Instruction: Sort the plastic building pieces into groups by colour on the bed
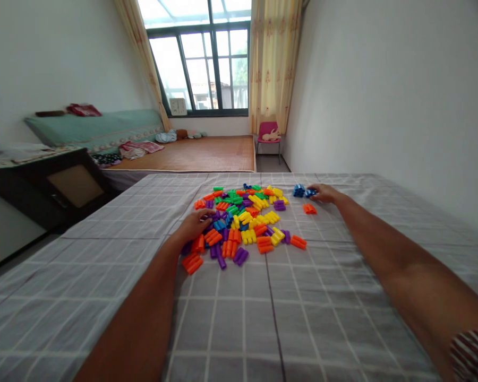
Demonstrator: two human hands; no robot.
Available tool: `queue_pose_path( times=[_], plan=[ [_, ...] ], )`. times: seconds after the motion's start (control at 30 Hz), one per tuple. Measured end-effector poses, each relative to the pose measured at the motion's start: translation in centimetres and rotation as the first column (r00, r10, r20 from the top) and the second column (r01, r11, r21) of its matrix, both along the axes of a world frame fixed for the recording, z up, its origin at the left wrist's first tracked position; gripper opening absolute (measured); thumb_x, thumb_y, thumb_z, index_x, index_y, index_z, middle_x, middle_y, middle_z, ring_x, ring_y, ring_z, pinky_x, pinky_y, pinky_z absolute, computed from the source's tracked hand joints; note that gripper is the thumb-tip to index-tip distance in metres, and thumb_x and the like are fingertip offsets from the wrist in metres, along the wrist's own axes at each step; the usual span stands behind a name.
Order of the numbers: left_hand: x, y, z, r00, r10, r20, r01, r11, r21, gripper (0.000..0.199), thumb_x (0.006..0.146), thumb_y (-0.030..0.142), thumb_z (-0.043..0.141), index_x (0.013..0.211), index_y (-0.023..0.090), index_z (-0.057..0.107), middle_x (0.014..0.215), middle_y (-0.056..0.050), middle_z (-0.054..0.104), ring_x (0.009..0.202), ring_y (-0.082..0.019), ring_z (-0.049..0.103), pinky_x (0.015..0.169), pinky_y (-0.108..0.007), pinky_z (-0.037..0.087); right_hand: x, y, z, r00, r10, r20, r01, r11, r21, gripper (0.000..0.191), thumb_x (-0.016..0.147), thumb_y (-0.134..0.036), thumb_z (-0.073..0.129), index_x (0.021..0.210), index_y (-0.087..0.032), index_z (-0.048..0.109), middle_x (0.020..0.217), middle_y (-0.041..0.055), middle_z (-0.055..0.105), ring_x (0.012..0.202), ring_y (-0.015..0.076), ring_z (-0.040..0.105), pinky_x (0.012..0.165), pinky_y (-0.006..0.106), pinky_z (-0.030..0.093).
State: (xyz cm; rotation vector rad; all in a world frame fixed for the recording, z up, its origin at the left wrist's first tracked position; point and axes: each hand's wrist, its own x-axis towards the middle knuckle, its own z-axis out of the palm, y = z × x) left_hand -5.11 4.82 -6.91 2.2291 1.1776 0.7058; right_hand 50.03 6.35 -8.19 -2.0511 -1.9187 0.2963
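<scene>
A heap of plastic building blocks (235, 225), each made of joined tubes, lies on the cloth in orange, yellow, green, purple and blue. My left hand (195, 224) rests at the heap's left edge, fingers stretched over the purple blocks and slightly apart; its far fingertips blend into the pieces. Off to the right, my right hand (322, 193) has its fingers closed on a blue block (310, 193) low at the cloth. Beside that stands a small cluster of blue blocks (298, 190). An orange block (309, 209) lies just nearer to me.
A grey checked cloth (223, 318) covers the surface under the blocks. Beyond its far edge is a bed with a brown mat (207, 151). A pink chair (268, 132) stands near the curtain, and a dark cabinet (59, 185) is at left.
</scene>
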Motion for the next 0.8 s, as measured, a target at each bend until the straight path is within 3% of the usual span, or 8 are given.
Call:
queue_pose_path(
  times=[0.2, 0.33, 0.43, 0.53, 0.63, 0.7, 0.8],
  plan=[
    [0.1, 0.0, 0.1, 0.999, 0.027, -0.019, -0.028, 0.999, -0.026, 0.041, 0.078, 0.034, 0.054, 0.113, 0.019, 0.066, 0.114, -0.008, 0.068, 0.099, -0.023, 0.064, 0.092, -0.037, 0.050, 3.0, -0.5, 0.8, 0.999, -0.025, 0.021, 0.027, 0.998, -0.052, 0.040, 0.052, -0.026, 0.076, 0.092, -0.021, 0.074, 0.098, 0.0061, 0.074, 0.088, 0.0258, 0.068, 0.080, 0.035, 0.053],
    [0.0, 0.0, -0.2, 1.000, 0.022, 0.003, -0.022, 1.000, -0.010, 0.039, 0.077, 0.033, 0.054, 0.111, 0.018, 0.067, 0.112, -0.007, 0.069, 0.099, -0.023, 0.064, 0.092, -0.037, 0.050, 4.0, -1.0, 1.0, 0.999, -0.034, 0.029, 0.037, 0.995, -0.095, 0.050, 0.050, -0.026, 0.078, 0.099, -0.017, 0.072, 0.103, 0.0110, 0.073, 0.091, 0.0277, 0.068, 0.082, 0.037, 0.053],
    [0.0, 0.1, -0.4, 1.000, 0.020, 0.014, -0.020, 1.000, 0.008, 0.038, 0.077, 0.032, 0.054, 0.110, 0.019, 0.067, 0.110, -0.006, 0.069, 0.097, -0.022, 0.064, 0.092, -0.037, 0.050, 2.6, -0.5, 2.5, 0.990, -0.079, 0.113, 0.090, 0.991, -0.098, 0.062, 0.049, -0.026, 0.081, 0.108, -0.016, 0.070, 0.109, 0.0146, 0.070, 0.097, 0.0310, 0.066, 0.085, 0.041, 0.052],
    [0.0, 0.2, -0.5, 1.000, 0.014, 0.014, -0.015, 1.000, 0.012, 0.037, 0.076, 0.030, 0.055, 0.109, 0.018, 0.068, 0.108, -0.007, 0.070, 0.095, -0.022, 0.064, 0.091, -0.037, 0.051, -2.4, 1.1, 5.0, 0.969, -0.083, 0.234, 0.063, 0.994, 0.092, 0.055, 0.058, -0.027, 0.078, 0.112, -0.022, 0.069, 0.117, 0.0106, 0.067, 0.109, 0.0299, 0.061, 0.096, 0.043, 0.046],
    [0.0, 0.3, -0.6, 1.000, 0.011, 0.017, -0.011, 1.000, 0.008, 0.038, 0.077, 0.029, 0.054, 0.110, 0.016, 0.067, 0.108, -0.008, 0.070, 0.094, -0.022, 0.065, 0.089, -0.037, 0.051, -10.8, 3.3, 6.6, 0.970, 0.114, 0.213, -0.163, 0.961, 0.226, 0.042, 0.079, -0.026, 0.062, 0.120, -0.021, 0.064, 0.122, 0.0074, 0.066, 0.107, 0.0225, 0.062, 0.097, 0.035, 0.045],
    [-0.1, 0.4, -0.8, 1.000, 0.006, 0.015, -0.006, 1.000, 0.007, 0.037, 0.078, 0.027, 0.054, 0.112, 0.017, 0.067, 0.109, -0.008, 0.069, 0.093, -0.022, 0.065, 0.088, -0.037, 0.052, -16.6, 4.8, 6.4, 0.963, 0.206, 0.177, -0.240, 0.949, 0.204, 0.039, 0.084, -0.027, 0.056, 0.122, -0.019, 0.063, 0.118, 0.0081, 0.067, 0.100, 0.0211, 0.065, 0.091, 0.032, 0.048],
    [-0.1, 0.3, -1.0, 1.000, 0.008, 0.002, -0.008, 1.000, 0.022, 0.037, 0.077, 0.023, 0.054, 0.112, 0.018, 0.067, 0.108, -0.007, 0.070, 0.093, -0.021, 0.065, 0.089, -0.036, 0.051, -23.1, 6.9, 4.9, 0.946, 0.246, 0.211, -0.287, 0.939, 0.190, 0.042, 0.087, -0.028, 0.054, 0.128, -0.019, 0.058, 0.123, 0.0092, 0.065, 0.111, 0.0218, 0.061, 0.096, 0.032, 0.045]
  ],
)
